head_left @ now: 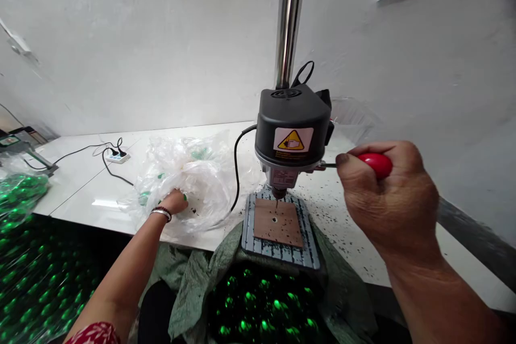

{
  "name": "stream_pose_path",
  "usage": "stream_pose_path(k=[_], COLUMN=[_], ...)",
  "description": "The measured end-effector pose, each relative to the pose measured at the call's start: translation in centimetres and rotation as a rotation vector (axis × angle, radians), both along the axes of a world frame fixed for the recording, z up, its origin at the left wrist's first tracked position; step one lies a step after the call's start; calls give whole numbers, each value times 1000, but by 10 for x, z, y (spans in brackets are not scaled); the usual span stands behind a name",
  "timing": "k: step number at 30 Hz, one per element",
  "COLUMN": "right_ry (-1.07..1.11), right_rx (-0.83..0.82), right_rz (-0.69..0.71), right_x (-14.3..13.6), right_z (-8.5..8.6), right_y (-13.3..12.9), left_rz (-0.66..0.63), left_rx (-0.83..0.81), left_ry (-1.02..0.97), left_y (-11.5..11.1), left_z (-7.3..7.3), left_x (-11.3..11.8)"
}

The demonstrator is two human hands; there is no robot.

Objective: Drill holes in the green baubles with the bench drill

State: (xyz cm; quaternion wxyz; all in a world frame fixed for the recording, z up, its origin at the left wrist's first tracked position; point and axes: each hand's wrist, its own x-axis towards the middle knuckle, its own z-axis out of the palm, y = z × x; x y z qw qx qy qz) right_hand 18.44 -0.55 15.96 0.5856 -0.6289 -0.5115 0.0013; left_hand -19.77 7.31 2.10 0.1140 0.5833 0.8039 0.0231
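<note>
A small black drill press (293, 123) stands on the white table, its bit pointing down at a brown square board (278, 221) with a small hole, on the grey slotted base (310, 250). My right hand (389, 193) is wrapped round the red knob (377, 165) of the press lever. My left hand (176, 202) reaches into a crumpled clear plastic bag (209, 185); a bit of green shows at its fingertips, too small to make out. Some green pieces lie inside the bag. Dark shavings are scattered over the base and the table.
Below the press, an open green sack (193, 293) holds several shiny green balls (266, 301). More green balls (36, 279) are at the left under clear plastic. A power strip (117, 157) with black cables lies on the table (86, 172). A wall stands behind.
</note>
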Motion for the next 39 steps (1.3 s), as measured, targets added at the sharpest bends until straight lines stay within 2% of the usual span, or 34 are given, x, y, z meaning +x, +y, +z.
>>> stream_pose_path(k=[4, 6, 8, 10, 11, 13, 14, 16, 19, 22, 25, 27, 30, 34, 39], right_ry=[14, 15, 10, 8, 5, 1, -1, -8, -12, -17, -44, -64, -77, -92, -112], right_rx=[14, 10, 20, 39, 49, 70, 80, 97, 121, 166, 227, 254, 270, 285, 283], right_rz=[16, 32, 39, 43, 48, 60, 68, 80, 86, 99, 120, 133, 155, 182, 209], right_x=[0, -1, -1, -2, -2, -2, -2, -3, -2, -1, 0, 1, 2, 4, 4], right_z=[-2, -2, -2, -2, -3, -3, -4, -4, -5, -7, -9, -11, -13, -16, -17], right_y=[1, 1, 1, 1, 1, 0, 0, 0, 1, 2, 3, 4, 5, 7, 7], left_rz=[-72, -37, -24, -53, -71, -88, -95, -142, -282, -333, -329, -377, -461, -525, -549], left_rx=[-13, 134, 337, 418, 380, 201, 105, 14, 115, 195, 203, 201, 193, 119, 49], left_ry=[-31, -142, -370, -755, -983, -1361, -1447, -1391, -1135, -1040, -969, -913, -830, -772, -786], left_y=[-51, -77, -100, -117, -123, -132, -133, -131, -115, -93, -75, -65, -54, -46, -37], left_z=[38, 56, 65, 62, 57, 42, 34, 20, 6, -2, -10, -14, -15, -7, -7], left_x=[18, 29, 46, 70, 84, 113, 127, 152, 175, 183, 184, 185, 187, 191, 191])
